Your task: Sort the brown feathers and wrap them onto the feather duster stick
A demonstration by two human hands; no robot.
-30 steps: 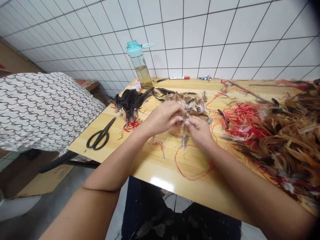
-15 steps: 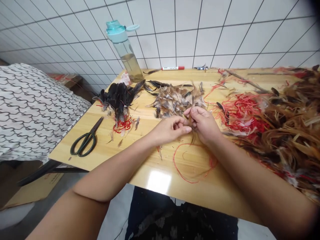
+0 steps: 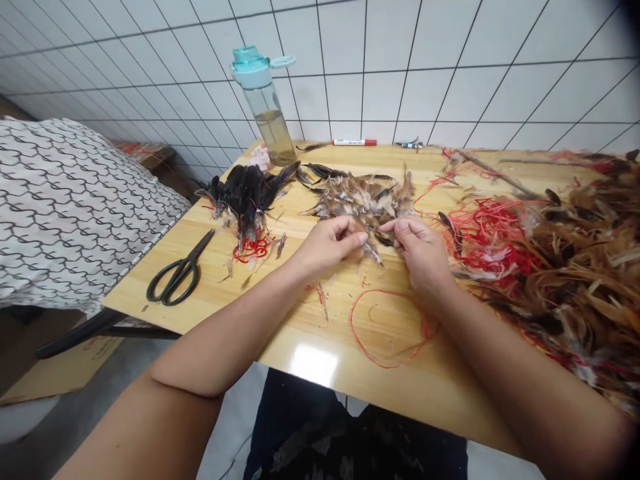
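Observation:
My left hand [image 3: 327, 243] and my right hand [image 3: 421, 250] rest side by side on the wooden table [image 3: 320, 333], both with fingers curled and pinched. Between them lies a small brown feather [image 3: 371, 250], and each hand pinches near one end of it. Just beyond the fingertips sits a pile of brown speckled feathers [image 3: 360, 197]. A loop of red string [image 3: 387, 327] lies on the table below my right wrist.
Black-handled scissors [image 3: 180, 272] lie near the left edge. A heap of black feathers [image 3: 247, 193] with red string sits behind them. A teal-capped bottle [image 3: 265, 107] and a red marker [image 3: 355, 142] stand at the tiled wall. A large mass of brown feathers and red string [image 3: 560, 260] fills the right.
Both hands have shifted slightly away from me toward the brown feather pile and moved a little apart. The view has also swung a little.

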